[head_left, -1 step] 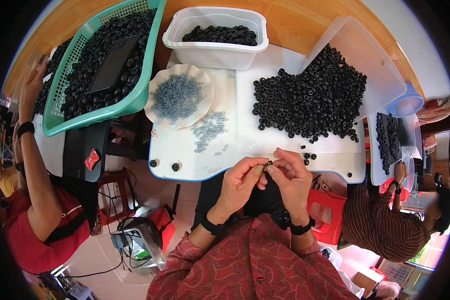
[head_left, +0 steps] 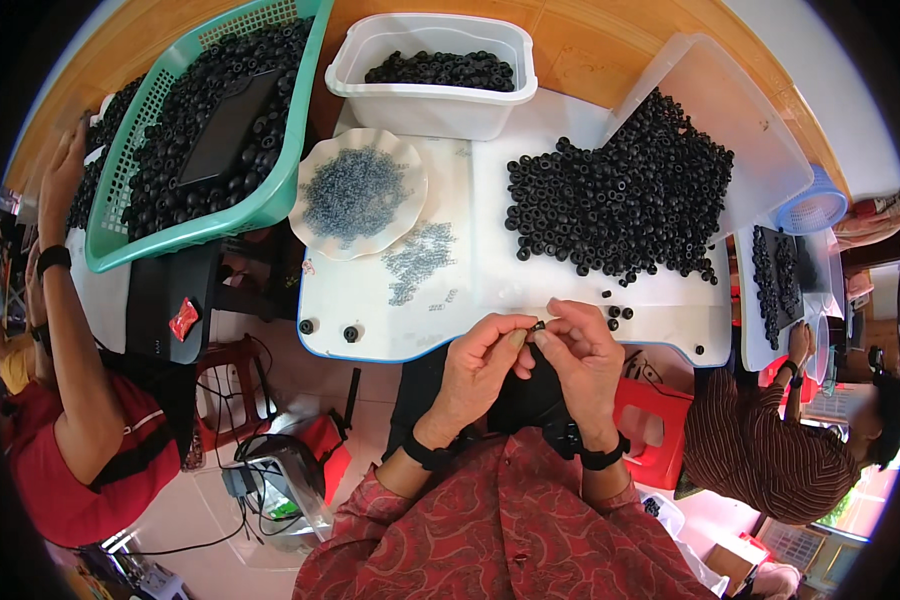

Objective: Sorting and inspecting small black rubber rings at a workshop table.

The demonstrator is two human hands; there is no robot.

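Observation:
My left hand [head_left: 480,372] and my right hand [head_left: 582,362] meet just off the table's near edge, above my lap. Thumb and fingertips of both are pinched on one small black plastic part [head_left: 539,326], mostly covered by the fingers. Beyond my right hand spreads a big heap of small black round parts [head_left: 620,205] with holes. A few loose ones [head_left: 614,313] lie between the heap and my hand. Farther left, a scalloped cream plate [head_left: 315,235] holds a pile of tiny grey spring-like pieces [head_left: 355,195]; more of these spring-like pieces [head_left: 420,262] are scattered beside it.
A white tub [head_left: 425,115] with black parts stands at the back. A clear bin [head_left: 765,150] lies tipped behind the heap. At left is a green basket [head_left: 195,240] full of black parts. One co-worker [head_left: 90,430] sits left, another [head_left: 770,450] right. A red stool [head_left: 660,440] stands nearby.

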